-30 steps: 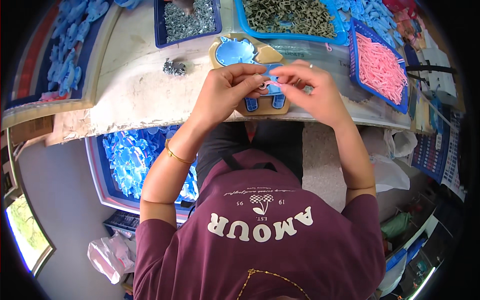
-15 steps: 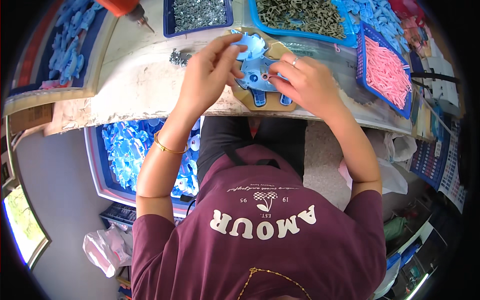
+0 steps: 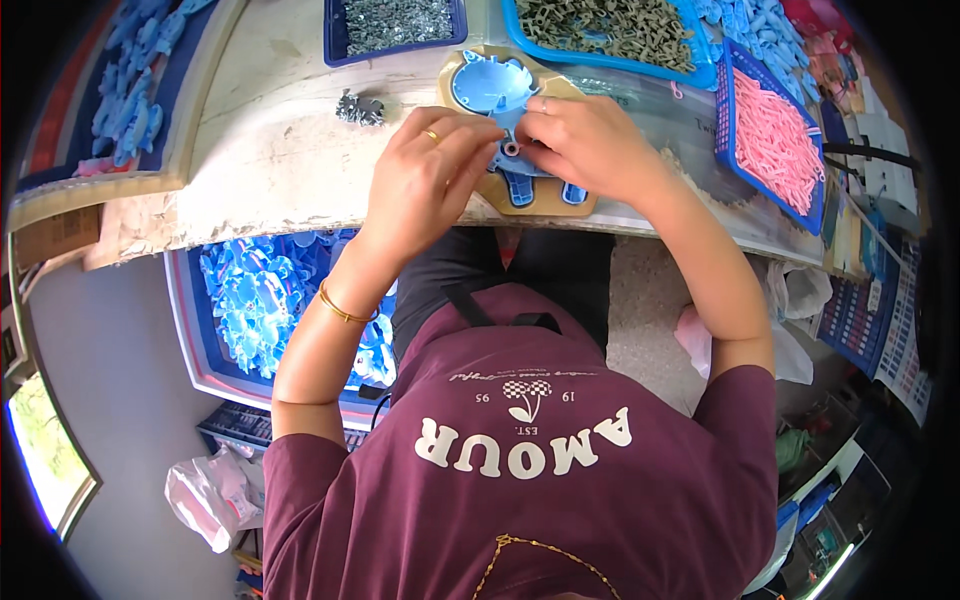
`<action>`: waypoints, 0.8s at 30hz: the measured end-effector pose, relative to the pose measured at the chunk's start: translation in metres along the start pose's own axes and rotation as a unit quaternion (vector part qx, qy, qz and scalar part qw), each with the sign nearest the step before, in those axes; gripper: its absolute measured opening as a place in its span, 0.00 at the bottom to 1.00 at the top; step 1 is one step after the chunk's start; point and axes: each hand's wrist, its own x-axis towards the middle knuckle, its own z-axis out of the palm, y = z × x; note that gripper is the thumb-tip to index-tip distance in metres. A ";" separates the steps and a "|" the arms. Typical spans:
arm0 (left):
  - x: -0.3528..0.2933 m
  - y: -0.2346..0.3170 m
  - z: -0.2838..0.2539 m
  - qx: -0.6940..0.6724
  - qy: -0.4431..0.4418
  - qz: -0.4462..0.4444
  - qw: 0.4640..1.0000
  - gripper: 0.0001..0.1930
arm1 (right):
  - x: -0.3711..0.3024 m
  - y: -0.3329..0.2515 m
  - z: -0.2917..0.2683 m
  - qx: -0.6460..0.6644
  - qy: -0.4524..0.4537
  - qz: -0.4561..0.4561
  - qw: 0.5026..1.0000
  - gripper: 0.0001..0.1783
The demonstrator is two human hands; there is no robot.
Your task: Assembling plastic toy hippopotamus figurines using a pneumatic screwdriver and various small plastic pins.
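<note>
A light-blue plastic figure shell lies with its hollow side up in a tan holder at the table's near edge. Both hands meet over its middle. Between the fingertips shows the ring end of a small pink part. My right hand comes from the right, its thumb and fingers closed at that part; its grip is partly hidden. My left hand bends in from the left, fingers pressed together by the ring. Whatever they hold, if anything, is too small to make out.
A small heap of metal pieces lies left of the holder. Behind stand a dark-blue tray of screws and a light-blue tray of brownish clips. At right is a blue basket of pink sticks. Blue shells fill a bin below the table.
My left hand has come down from the shell's upper part to its middle, fingers drawn together. My right hand and the pink ring have shifted slightly left. The orange power driver has left the view.
</note>
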 end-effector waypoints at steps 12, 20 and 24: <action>-0.010 0.004 0.011 0.113 -0.109 0.049 0.986 0.14 | -0.008 0.005 -0.007 0.035 -0.034 0.014 0.999 0.07; -0.013 0.010 0.013 0.110 -0.113 0.029 0.987 0.13 | -0.042 0.004 -0.011 0.007 0.025 0.111 0.994 0.07; -0.011 0.011 0.013 0.105 -0.125 0.020 0.986 0.14 | -0.043 0.006 -0.005 -0.019 0.093 0.081 0.992 0.06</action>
